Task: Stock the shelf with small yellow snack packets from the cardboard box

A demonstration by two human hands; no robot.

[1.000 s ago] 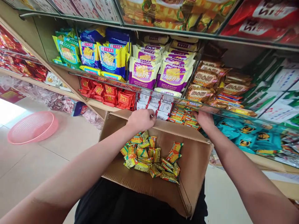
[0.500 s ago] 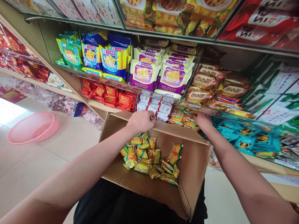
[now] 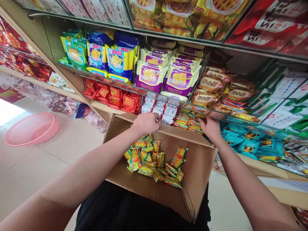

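An open cardboard box (image 3: 197,179) rests against my body, with several small yellow and green snack packets (image 3: 154,160) in its bottom. My left hand (image 3: 146,123) is closed over the box's far rim, gripping it. My right hand (image 3: 211,127) reaches past the rim into the lower shelf, its fingers curled among orange and green snack packets (image 3: 187,119) there; I cannot make out whether it grips one.
Glass-fronted shelves hold purple soda biscuit bags (image 3: 166,75), blue and yellow bags (image 3: 108,59), red packets (image 3: 113,98), white packets (image 3: 158,109) and teal packets (image 3: 255,144). A pink plastic basket (image 3: 31,128) lies on the tiled floor at left.
My right hand has drawn slightly back and down among the shelf packets. The left hand stays on the box rim. The view has tilted a little.
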